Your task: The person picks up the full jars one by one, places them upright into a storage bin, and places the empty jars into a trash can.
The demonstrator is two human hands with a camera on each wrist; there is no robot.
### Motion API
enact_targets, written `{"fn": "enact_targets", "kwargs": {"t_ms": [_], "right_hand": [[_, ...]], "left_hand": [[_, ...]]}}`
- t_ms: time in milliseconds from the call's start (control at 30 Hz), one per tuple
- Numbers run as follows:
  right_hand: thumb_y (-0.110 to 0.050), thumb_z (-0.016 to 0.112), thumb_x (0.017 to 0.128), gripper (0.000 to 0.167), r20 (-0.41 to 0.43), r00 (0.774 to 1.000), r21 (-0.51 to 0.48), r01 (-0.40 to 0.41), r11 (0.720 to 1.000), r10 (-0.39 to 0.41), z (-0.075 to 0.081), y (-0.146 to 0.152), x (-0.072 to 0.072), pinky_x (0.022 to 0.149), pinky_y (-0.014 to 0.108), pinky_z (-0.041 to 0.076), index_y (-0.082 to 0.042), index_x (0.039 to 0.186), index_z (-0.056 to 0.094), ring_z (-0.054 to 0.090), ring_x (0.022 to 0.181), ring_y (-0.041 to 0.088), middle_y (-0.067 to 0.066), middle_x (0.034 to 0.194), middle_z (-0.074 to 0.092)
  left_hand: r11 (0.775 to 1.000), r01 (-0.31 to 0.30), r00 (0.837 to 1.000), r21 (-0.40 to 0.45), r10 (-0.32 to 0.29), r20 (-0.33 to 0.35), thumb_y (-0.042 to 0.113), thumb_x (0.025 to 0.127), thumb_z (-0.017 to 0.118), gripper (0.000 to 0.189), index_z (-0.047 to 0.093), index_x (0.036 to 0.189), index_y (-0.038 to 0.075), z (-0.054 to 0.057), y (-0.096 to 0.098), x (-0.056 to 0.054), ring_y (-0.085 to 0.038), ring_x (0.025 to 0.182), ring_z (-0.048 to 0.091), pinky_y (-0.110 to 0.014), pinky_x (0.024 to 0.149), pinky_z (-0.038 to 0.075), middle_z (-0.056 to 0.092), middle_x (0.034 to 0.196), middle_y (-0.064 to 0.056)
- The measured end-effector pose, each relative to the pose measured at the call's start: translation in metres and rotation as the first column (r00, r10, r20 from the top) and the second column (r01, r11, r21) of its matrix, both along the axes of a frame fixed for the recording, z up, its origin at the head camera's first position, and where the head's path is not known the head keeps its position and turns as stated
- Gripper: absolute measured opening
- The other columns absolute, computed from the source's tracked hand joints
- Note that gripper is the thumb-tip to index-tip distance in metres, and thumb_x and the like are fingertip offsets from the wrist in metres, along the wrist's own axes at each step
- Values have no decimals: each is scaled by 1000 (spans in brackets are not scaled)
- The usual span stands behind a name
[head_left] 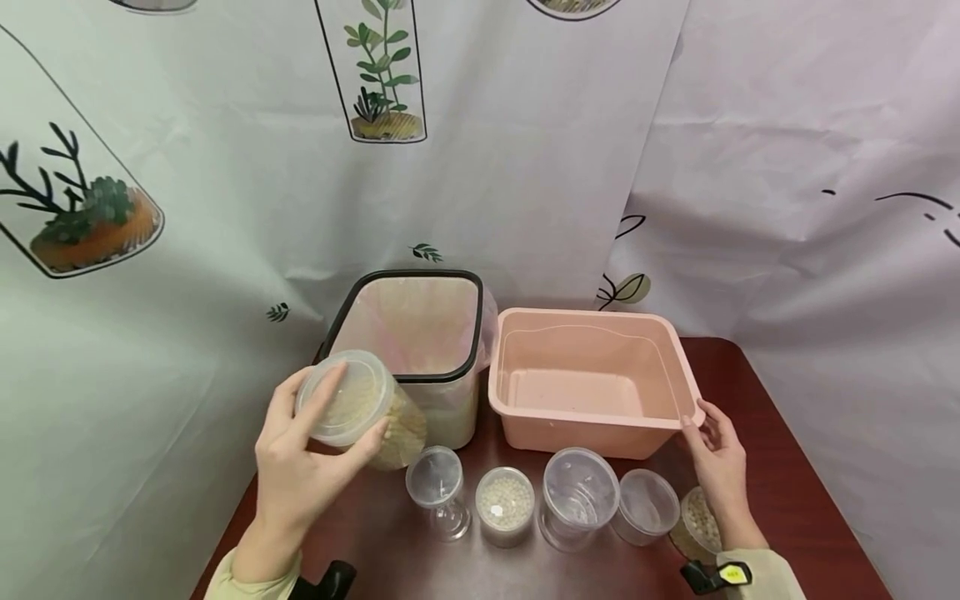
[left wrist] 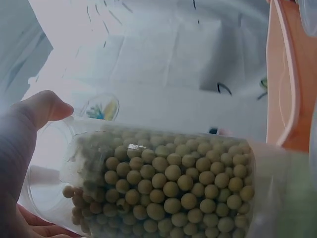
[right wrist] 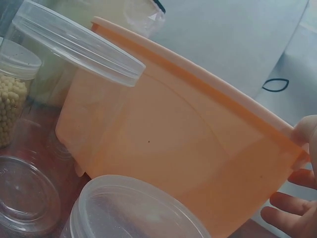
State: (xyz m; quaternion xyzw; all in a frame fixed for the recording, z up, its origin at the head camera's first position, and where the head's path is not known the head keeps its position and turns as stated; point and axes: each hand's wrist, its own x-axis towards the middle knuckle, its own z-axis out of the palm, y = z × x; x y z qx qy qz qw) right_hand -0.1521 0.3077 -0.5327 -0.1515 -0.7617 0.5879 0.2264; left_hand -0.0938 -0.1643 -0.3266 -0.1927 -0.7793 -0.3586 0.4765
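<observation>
My left hand (head_left: pixel 288 471) grips a clear jar with a translucent lid (head_left: pixel 345 400), tilted at the front left corner of a black-rimmed bin (head_left: pixel 442 379). Round, tan pea-like grains (left wrist: pixel 168 188) fill much of the jar in the left wrist view. My right hand (head_left: pixel 718 467) pinches the front right corner of a pink plastic basin (head_left: pixel 585 418), thumb at the rim and fingers beyond it. Nothing lies in the basin. Near my right forearm stands a small tub of pale grains (head_left: pixel 697 527), partly hidden by the wrist.
In front of the bin and basin stand a footed clear cup (head_left: pixel 435 479), a lidded jar of white pellets (head_left: pixel 505 504), a larger clear container (head_left: pixel 580 492) and a small clear tub (head_left: pixel 647 507). A printed cloth (head_left: pixel 510 167) hangs behind the dark red table (head_left: pixel 787 483).
</observation>
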Motion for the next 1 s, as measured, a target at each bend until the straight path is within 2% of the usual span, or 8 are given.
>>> {"fn": "enact_targets", "kwargs": {"t_ms": [167, 267, 333, 433, 533, 667, 833, 1000], "right_hand": [[-16, 60, 91, 48, 15, 1000, -17, -9, 1000, 9, 37, -18, 15, 68, 8, 45, -9, 136, 45, 52, 86, -4, 17, 125, 51], [-18, 60, 91, 47, -50, 998, 9, -33, 999, 33, 29, -16, 14, 67, 9, 45, -9, 135, 46, 54, 86, -4, 19, 124, 52], [-18, 61, 90, 46, -88, 995, 10, -50, 999, 51, 21, -11, 12, 66, 9, 46, -12, 134, 48, 54, 85, -4, 15, 121, 54], [-21, 60, 91, 47, -94, 994, 45, -59, 997, 63, 20, -10, 11, 67, 9, 46, -12, 135, 47, 54, 86, -4, 15, 121, 54], [-22, 59, 92, 47, -67, 997, 48, -43, 998, 46, 27, -14, 14, 67, 9, 46, -11, 135, 46, 54, 86, -5, 17, 123, 52], [-20, 60, 91, 47, -44, 999, 29, -14, 999, 15, 31, -17, 14, 66, 9, 46, -9, 134, 46, 54, 84, -4, 20, 123, 51], [-27, 62, 89, 48, -62, 998, 45, -12, 999, 15, 7, -4, 5, 66, 9, 46, -18, 135, 48, 55, 86, -4, 11, 124, 54], [-39, 62, 88, 50, -47, 999, 50, 2, 999, 0, -11, 5, -3, 67, 10, 46, -26, 134, 48, 56, 88, 1, 11, 125, 54]], "left_hand": [[996, 86, 996, -19, -87, -35, 46, 78, 67, 63, 63, 108, -9, 22, 27, 3, -39, 92, 52, -17, 87, 37, 53, 103, -33], [989, 149, 989, -22, -149, -23, 45, 79, 68, 65, 62, 109, -12, 27, 38, 1, -40, 93, 51, -18, 86, 37, 53, 103, -34], [983, 181, 983, -27, -181, -17, 46, 79, 68, 66, 61, 110, -12, 25, 42, -3, -40, 94, 51, -17, 85, 38, 53, 105, -33], [977, 211, 977, -37, -211, -7, 47, 77, 71, 68, 61, 113, -10, 15, 46, -12, -38, 97, 51, -18, 86, 38, 53, 108, -30], [971, 238, 971, -38, -237, 18, 47, 74, 73, 69, 61, 117, -6, 4, 52, -20, -35, 102, 50, -21, 87, 38, 53, 114, -25], [959, 281, 958, -19, -279, 72, 43, 71, 78, 70, 60, 121, -2, -1, 64, -27, -31, 106, 49, -27, 88, 40, 52, 118, -20], [951, 308, 942, -17, -303, 145, 32, 65, 85, 72, 58, 123, -1, -1, 82, -33, -28, 107, 49, -35, 87, 43, 50, 120, -17], [943, 330, 933, -40, -319, 166, 25, 61, 87, 75, 57, 124, -3, -4, 101, -42, -27, 108, 49, -37, 86, 45, 48, 120, -19]]}}
